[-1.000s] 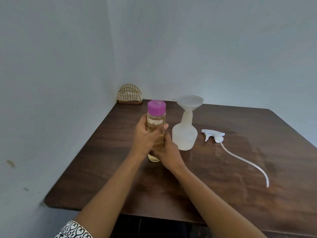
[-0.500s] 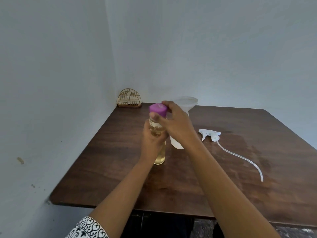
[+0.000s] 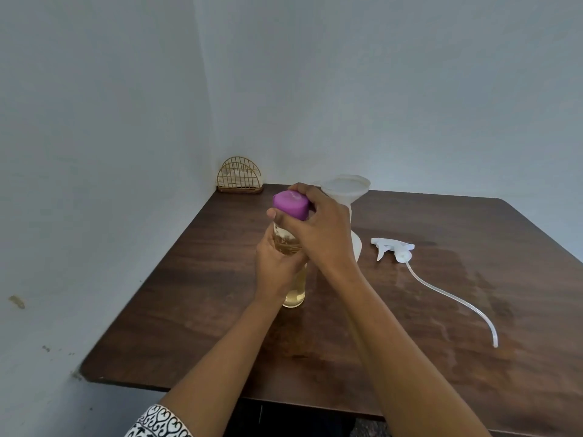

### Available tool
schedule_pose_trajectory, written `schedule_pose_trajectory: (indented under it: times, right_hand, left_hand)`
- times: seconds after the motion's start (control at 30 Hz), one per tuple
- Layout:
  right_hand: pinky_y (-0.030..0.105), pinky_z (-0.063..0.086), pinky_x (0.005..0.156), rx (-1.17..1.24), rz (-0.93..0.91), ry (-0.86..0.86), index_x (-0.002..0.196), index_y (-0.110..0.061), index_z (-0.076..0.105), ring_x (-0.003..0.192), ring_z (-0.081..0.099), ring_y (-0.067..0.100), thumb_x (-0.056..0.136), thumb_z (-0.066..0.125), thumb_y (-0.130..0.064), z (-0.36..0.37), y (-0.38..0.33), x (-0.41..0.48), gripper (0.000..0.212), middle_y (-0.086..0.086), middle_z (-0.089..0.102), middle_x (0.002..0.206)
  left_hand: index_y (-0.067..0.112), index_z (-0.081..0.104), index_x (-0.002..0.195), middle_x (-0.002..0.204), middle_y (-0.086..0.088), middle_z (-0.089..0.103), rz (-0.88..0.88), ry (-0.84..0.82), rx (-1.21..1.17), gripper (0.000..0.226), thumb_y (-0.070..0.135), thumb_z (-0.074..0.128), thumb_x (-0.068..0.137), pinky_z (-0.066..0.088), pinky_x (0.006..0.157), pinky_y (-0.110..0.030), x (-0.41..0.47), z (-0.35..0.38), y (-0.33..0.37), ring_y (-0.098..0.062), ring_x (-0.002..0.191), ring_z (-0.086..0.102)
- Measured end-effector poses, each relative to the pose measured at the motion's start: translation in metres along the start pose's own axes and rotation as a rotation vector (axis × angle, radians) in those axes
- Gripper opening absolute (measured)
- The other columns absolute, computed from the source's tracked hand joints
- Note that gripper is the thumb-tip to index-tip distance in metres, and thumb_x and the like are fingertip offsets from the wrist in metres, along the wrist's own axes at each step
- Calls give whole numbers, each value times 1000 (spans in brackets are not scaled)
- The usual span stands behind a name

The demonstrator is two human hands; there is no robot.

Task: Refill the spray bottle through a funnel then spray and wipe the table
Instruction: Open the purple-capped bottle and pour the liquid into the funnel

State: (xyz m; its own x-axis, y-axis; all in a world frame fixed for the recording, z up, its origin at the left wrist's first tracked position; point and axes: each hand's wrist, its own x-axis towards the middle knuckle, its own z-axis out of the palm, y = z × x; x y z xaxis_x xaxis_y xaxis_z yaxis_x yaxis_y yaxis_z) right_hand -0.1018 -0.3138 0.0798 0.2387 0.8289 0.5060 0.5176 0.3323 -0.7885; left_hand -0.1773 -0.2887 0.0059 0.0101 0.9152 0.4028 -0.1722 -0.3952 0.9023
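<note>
The left hand (image 3: 277,266) wraps round the upright bottle (image 3: 295,294) on the surface (image 3: 220,310), the right hand (image 3: 321,234) curls over its cap (image 3: 290,208) on top, and the funnel (image 3: 345,186) in the spray bottle (image 3: 356,247) stands just behind the right hand.

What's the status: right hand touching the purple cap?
Touching. Head view shows the right hand with fingers and thumb curled round the purple cap.

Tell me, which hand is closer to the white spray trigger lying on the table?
The right hand. It grips the purple cap, left of the spray trigger, with bare table between them. The left hand holds the refill bottle lower down, even farther left.
</note>
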Motion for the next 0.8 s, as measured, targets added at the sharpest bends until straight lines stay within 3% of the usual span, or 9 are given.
schedule_pose_trajectory:
  times: [0.1, 0.2, 0.33, 0.6, 0.73, 0.8]
  right_hand:
    - [11, 48, 82, 72, 9, -14, 112, -24, 63, 96, 58, 2, 69, 81, -37, 0, 3, 2, 49, -16, 62, 101]
    - [21, 52, 87, 118, 27, -35, 113, -22, 63, 100, 60, 5, 67, 83, -35, 2, 5, 4, 51, -12, 64, 104]
    - [30, 55, 89, 198, 60, -63, 111, -23, 65, 102, 61, 9, 64, 85, -33, 2, 10, 7, 52, -11, 66, 104]
    - [25, 55, 85, 279, 59, -115, 105, -25, 66, 98, 63, 6, 62, 86, -29, -1, 15, 13, 48, -18, 64, 96]
    - [31, 56, 85, 412, 92, -243, 106, -21, 67, 101, 63, 12, 64, 85, -18, -6, 20, 18, 46, -9, 66, 102]
    - [29, 56, 81, 492, 121, -376, 107, -20, 67, 102, 63, 15, 66, 82, -11, -13, 23, 25, 45, -3, 66, 107]
  left_hand:
    - [27, 59, 111, 97, -3, 73, -3, -16, -25, 55, 1, 81, 68, 56, 85, -36, 2, -1, -2, -19, 95, 70]
    - [24, 60, 110, 98, -6, 73, -3, -38, -40, 51, 0, 80, 70, 56, 86, -41, 3, -1, -2, -21, 95, 70]
    - [21, 61, 109, 96, -5, 73, 4, -51, -44, 48, 1, 79, 69, 56, 83, -39, 4, -2, -3, -22, 93, 71]
    - [19, 62, 103, 89, -1, 73, -27, -97, -28, 41, -3, 75, 71, 56, 76, -28, 7, -6, -4, -18, 88, 71]
    - [13, 62, 103, 87, -2, 73, -25, -177, 5, 36, -1, 74, 72, 56, 75, -28, 11, -11, -6, -20, 85, 71]
    - [11, 63, 105, 89, -2, 73, -36, -175, 9, 41, 14, 78, 67, 56, 77, -30, 11, -11, -9, -21, 88, 70]
